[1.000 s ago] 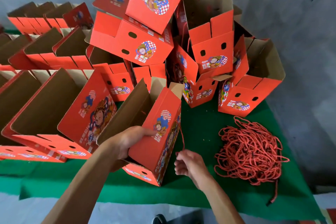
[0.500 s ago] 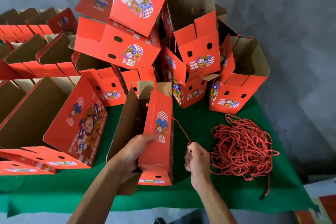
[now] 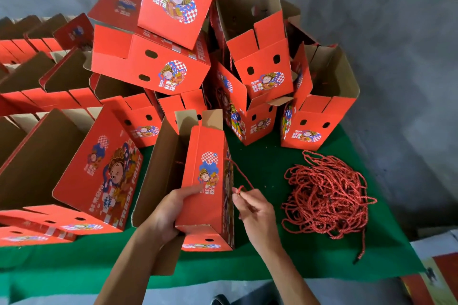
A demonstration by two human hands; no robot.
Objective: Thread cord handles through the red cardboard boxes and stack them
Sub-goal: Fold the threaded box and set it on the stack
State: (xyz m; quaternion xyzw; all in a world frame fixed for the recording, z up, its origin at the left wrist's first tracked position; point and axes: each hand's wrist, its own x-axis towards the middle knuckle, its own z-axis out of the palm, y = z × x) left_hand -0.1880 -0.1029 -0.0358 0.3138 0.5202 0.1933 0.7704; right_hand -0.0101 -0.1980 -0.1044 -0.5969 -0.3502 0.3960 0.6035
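While left hand [image 3: 171, 213] grips box [image 3: 205, 181] | right hand [image 3: 255, 208] pinches cord [image 3: 241, 176] — half threaded | stack [image 3: 173, 39] waits — many boxes left.

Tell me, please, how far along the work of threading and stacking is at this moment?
Done: a pile of boxes is stacked behind. In hand: the left hand grips one box while the right hand pinches a cord at its side. Left: a heap of cords lies unused.

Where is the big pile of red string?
The cord pile lies on the green cloth, right of the right hand, below the stacked boxes.
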